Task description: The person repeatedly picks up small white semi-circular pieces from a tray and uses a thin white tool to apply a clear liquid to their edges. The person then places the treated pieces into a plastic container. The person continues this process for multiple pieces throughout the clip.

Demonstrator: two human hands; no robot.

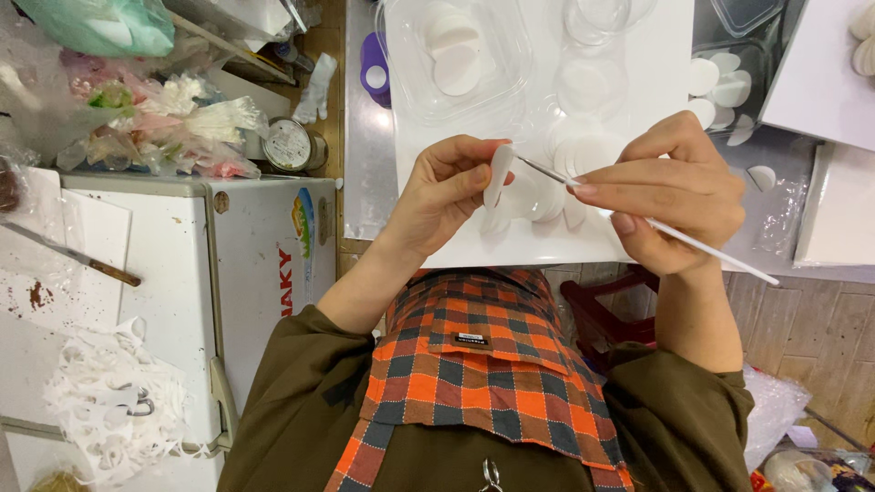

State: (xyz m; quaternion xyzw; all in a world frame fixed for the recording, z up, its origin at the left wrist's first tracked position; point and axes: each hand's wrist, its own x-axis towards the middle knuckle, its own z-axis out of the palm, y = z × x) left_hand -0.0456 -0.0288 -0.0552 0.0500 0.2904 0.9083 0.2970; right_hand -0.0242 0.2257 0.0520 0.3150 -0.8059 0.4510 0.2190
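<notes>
My left hand (448,189) pinches a small white oval disc (499,173) upright between thumb and fingers. My right hand (676,193) grips a thin white-handled tool (693,244) like a pen, and its metal tip touches the edge of the disc. Both hands hover over a white board (656,82) lying on the metal table. More white round discs (579,155) lie on the board just beyond my hands. I wear an olive top and an orange checked apron.
A clear plastic box (456,55) with white discs sits at the board's far end, beside clear round lids. A white cabinet (182,273) stands on the left, with a knife (73,257), a round tin (290,144) and bags of plastic flowers. A red stool (602,314) stands under the table.
</notes>
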